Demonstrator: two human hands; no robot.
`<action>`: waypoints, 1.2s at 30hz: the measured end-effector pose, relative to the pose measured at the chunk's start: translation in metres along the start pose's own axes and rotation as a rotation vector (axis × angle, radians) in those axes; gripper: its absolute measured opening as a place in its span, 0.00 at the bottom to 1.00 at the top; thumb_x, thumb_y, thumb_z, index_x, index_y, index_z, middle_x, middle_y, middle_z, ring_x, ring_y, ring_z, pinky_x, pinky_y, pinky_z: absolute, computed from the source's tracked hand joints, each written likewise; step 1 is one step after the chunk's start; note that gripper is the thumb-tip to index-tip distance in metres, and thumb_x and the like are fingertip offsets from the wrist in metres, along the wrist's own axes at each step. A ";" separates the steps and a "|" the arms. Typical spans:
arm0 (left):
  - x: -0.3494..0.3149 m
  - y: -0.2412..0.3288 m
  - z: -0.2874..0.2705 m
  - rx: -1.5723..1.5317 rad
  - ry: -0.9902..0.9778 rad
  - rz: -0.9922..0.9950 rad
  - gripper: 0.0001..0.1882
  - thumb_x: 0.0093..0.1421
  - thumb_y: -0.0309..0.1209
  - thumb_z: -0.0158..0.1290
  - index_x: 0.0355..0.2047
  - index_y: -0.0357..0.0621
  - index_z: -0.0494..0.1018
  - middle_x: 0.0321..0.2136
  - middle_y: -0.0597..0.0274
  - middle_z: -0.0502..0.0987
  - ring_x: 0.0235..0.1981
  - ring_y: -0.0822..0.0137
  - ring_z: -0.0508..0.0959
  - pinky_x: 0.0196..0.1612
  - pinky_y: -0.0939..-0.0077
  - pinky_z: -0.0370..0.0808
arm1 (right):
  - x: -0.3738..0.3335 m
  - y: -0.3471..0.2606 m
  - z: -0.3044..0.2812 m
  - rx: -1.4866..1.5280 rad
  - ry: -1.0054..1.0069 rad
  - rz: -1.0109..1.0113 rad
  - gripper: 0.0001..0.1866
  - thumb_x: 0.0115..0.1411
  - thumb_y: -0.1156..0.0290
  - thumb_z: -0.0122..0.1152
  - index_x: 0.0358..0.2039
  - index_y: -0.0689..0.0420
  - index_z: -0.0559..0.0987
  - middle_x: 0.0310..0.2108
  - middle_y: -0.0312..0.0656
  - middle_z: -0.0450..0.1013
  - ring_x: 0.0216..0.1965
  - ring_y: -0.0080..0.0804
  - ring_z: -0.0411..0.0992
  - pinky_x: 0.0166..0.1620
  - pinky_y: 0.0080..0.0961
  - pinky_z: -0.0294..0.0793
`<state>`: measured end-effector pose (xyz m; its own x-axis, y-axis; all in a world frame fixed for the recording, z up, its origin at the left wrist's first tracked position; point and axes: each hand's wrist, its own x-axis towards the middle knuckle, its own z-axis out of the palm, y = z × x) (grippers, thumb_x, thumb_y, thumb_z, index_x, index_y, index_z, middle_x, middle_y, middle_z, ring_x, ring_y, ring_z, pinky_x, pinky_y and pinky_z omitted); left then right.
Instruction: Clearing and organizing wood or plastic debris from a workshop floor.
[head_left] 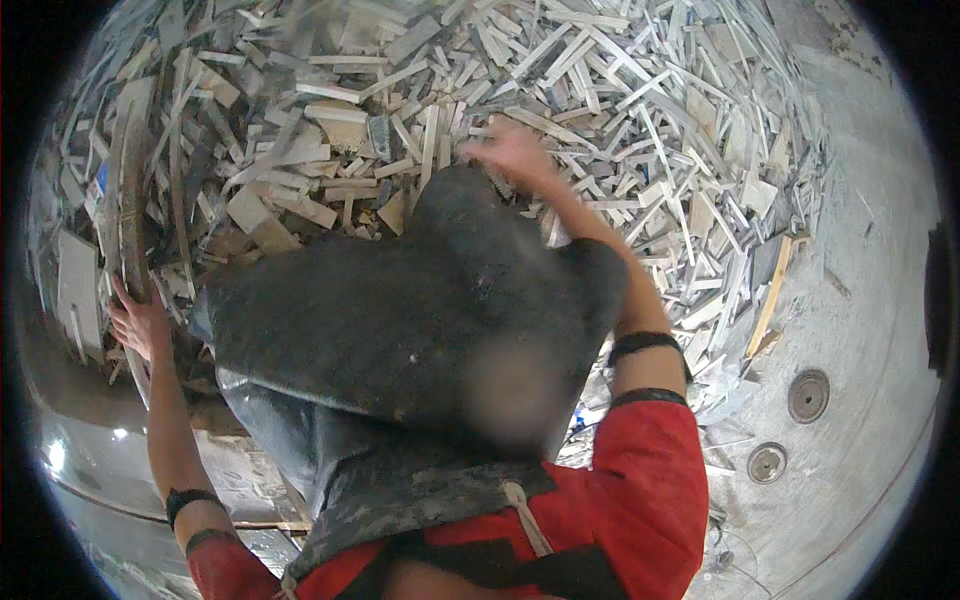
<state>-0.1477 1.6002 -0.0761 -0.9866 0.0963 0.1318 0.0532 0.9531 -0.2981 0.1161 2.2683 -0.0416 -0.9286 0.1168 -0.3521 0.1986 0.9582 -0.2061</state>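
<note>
My left hand (140,326) leans on a long curved metal bar (133,185) at the left, its fingers spread across it and nothing picked up. Ahead, my right hand (512,155) reaches over the heap of broken pale offcut strips (590,90), which look like stone or tile. Motion smears its fingers, and whether it holds a piece cannot be made out. A dark grey, dusty apron (400,320) covers my front and bulges over my raised knee, hiding the middle of the heap.
A wooden strip (770,295) stands at the heap's right edge. Two round metal fittings (808,396) sit in the grey surface beyond. At the far left lies a flat pale slab (79,290). A shiny wet-looking surface (90,450) spreads at the lower left.
</note>
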 end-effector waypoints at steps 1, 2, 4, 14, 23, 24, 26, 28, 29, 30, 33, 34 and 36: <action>0.001 0.001 0.001 -0.011 0.009 -0.004 0.41 0.60 0.63 0.48 0.70 0.71 0.49 0.61 0.49 0.63 0.61 0.50 0.65 0.65 0.51 0.58 | 0.008 -0.053 0.030 0.092 0.166 0.081 0.21 0.60 0.58 0.58 0.47 0.62 0.73 0.36 0.56 0.76 0.34 0.58 0.76 0.35 0.47 0.75; 0.002 0.003 0.002 -0.027 0.016 -0.005 0.41 0.59 0.63 0.48 0.70 0.72 0.49 0.61 0.49 0.63 0.61 0.50 0.65 0.65 0.51 0.58 | 0.019 -0.086 0.035 0.158 0.042 0.238 0.25 0.58 0.56 0.59 0.46 0.64 0.72 0.38 0.59 0.75 0.40 0.58 0.75 0.40 0.47 0.75; 0.000 -0.003 0.002 -0.025 -0.007 -0.005 0.42 0.59 0.63 0.49 0.70 0.72 0.48 0.62 0.48 0.62 0.61 0.49 0.65 0.64 0.51 0.59 | 0.029 -0.135 0.022 0.243 -0.089 0.397 0.28 0.57 0.53 0.60 0.45 0.66 0.71 0.40 0.63 0.73 0.45 0.58 0.74 0.45 0.48 0.75; -0.003 -0.004 -0.010 -0.023 -0.050 -0.039 0.42 0.58 0.57 0.55 0.69 0.71 0.50 0.62 0.50 0.62 0.60 0.48 0.66 0.61 0.49 0.63 | 0.034 -0.078 -0.021 0.440 0.323 0.382 0.28 0.53 0.51 0.62 0.44 0.63 0.73 0.43 0.57 0.72 0.46 0.57 0.72 0.49 0.47 0.71; -0.002 -0.001 -0.003 0.012 -0.038 -0.056 0.45 0.56 0.58 0.56 0.70 0.71 0.49 0.62 0.51 0.62 0.60 0.48 0.66 0.60 0.49 0.64 | 0.093 0.070 -0.086 -0.082 0.333 0.998 0.73 0.37 0.22 0.61 0.65 0.73 0.51 0.64 0.61 0.56 0.64 0.59 0.57 0.60 0.55 0.61; 0.000 0.005 -0.005 0.007 -0.031 -0.059 0.45 0.56 0.58 0.56 0.70 0.71 0.49 0.62 0.51 0.62 0.60 0.48 0.66 0.60 0.49 0.64 | 0.095 0.078 -0.090 -0.083 0.343 0.998 0.73 0.37 0.22 0.61 0.65 0.73 0.51 0.64 0.61 0.56 0.64 0.59 0.57 0.60 0.55 0.61; 0.000 0.009 -0.010 -0.045 -0.043 -0.039 0.44 0.57 0.57 0.56 0.70 0.72 0.49 0.62 0.51 0.62 0.60 0.48 0.66 0.60 0.49 0.64 | 0.092 0.084 -0.101 -0.120 0.241 0.960 0.70 0.39 0.23 0.61 0.66 0.71 0.53 0.65 0.61 0.56 0.64 0.59 0.58 0.61 0.55 0.60; -0.001 0.000 -0.005 -0.009 -0.041 -0.030 0.44 0.57 0.58 0.55 0.70 0.70 0.49 0.62 0.51 0.62 0.61 0.48 0.65 0.60 0.49 0.63 | 0.093 0.071 -0.104 -0.117 0.168 0.950 0.67 0.40 0.27 0.63 0.65 0.71 0.55 0.64 0.61 0.58 0.63 0.58 0.58 0.62 0.52 0.60; -0.003 -0.006 -0.004 -0.001 -0.030 -0.031 0.43 0.57 0.58 0.54 0.70 0.69 0.50 0.61 0.51 0.62 0.61 0.48 0.65 0.61 0.49 0.63 | 0.091 0.063 -0.106 -0.197 0.098 0.895 0.65 0.41 0.29 0.63 0.64 0.71 0.56 0.63 0.61 0.59 0.64 0.58 0.59 0.63 0.50 0.59; 0.001 0.000 -0.002 -0.007 -0.012 -0.027 0.43 0.58 0.59 0.54 0.70 0.68 0.50 0.61 0.51 0.62 0.61 0.49 0.65 0.61 0.49 0.63 | 0.089 0.063 -0.111 -0.284 0.039 0.850 0.63 0.42 0.31 0.64 0.64 0.71 0.58 0.62 0.61 0.60 0.64 0.57 0.59 0.63 0.48 0.59; 0.000 0.006 -0.008 0.003 -0.034 -0.027 0.42 0.59 0.59 0.52 0.69 0.66 0.51 0.61 0.51 0.62 0.60 0.49 0.65 0.61 0.50 0.62 | 0.093 0.070 -0.090 -0.212 0.172 0.874 0.55 0.43 0.40 0.66 0.60 0.71 0.62 0.56 0.59 0.66 0.59 0.56 0.64 0.63 0.48 0.59; -0.001 0.003 -0.005 0.009 -0.032 -0.032 0.42 0.59 0.59 0.52 0.69 0.66 0.51 0.61 0.51 0.62 0.60 0.49 0.65 0.61 0.50 0.62 | 0.094 0.063 -0.087 -0.142 0.245 0.905 0.52 0.43 0.43 0.67 0.58 0.72 0.64 0.54 0.58 0.68 0.57 0.55 0.66 0.62 0.48 0.61; -0.001 0.003 -0.004 0.003 -0.013 -0.025 0.41 0.59 0.58 0.52 0.69 0.67 0.51 0.61 0.51 0.62 0.60 0.50 0.65 0.61 0.50 0.62 | 0.091 0.065 -0.085 -0.081 0.336 0.886 0.48 0.43 0.48 0.67 0.55 0.72 0.65 0.52 0.59 0.69 0.55 0.55 0.67 0.58 0.46 0.65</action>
<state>-0.1462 1.6046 -0.0734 -0.9896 0.0682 0.1268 0.0276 0.9543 -0.2976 0.0181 2.3633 -0.0089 -0.4945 0.8667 -0.0665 0.8633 0.4986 0.0788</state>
